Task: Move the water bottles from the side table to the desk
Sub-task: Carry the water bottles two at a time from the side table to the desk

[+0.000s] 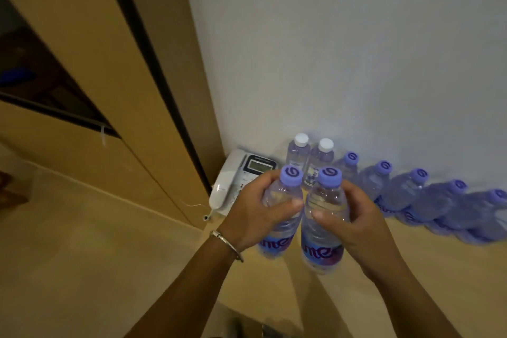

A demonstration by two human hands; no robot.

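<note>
- The left hand [256,212] is wrapped around a clear plastic water bottle with a purple cap and purple label [282,208]; the thumb lies across the front of the bottle and the fingers go behind it.
- The right hand [354,217] grips a second clear plastic bottle of the same kind [322,230] in the same way, with the thumb on the front.
- The two held bottles are upright and just beside each other, almost touching at the shoulders, above the light wooden desk [439,269]. I cannot tell if their bottoms rest on the surface.
- A thin silver bracelet [226,244] sits on the left wrist.
- Behind the hands, a row of five more purple-capped bottles [400,189] stands on the desk along the white wall [356,49], going to the right edge of the view.
- Two clear bottles with white caps [312,156] stand close together at the left end of this row, near the wall.
- A white desk telephone with a small grey display [238,181] lies in the corner, to the left of the bottles, partly hidden by the left hand.
- A tall light brown wooden panel with a dark vertical strip [123,63] rises on the left side.
</note>
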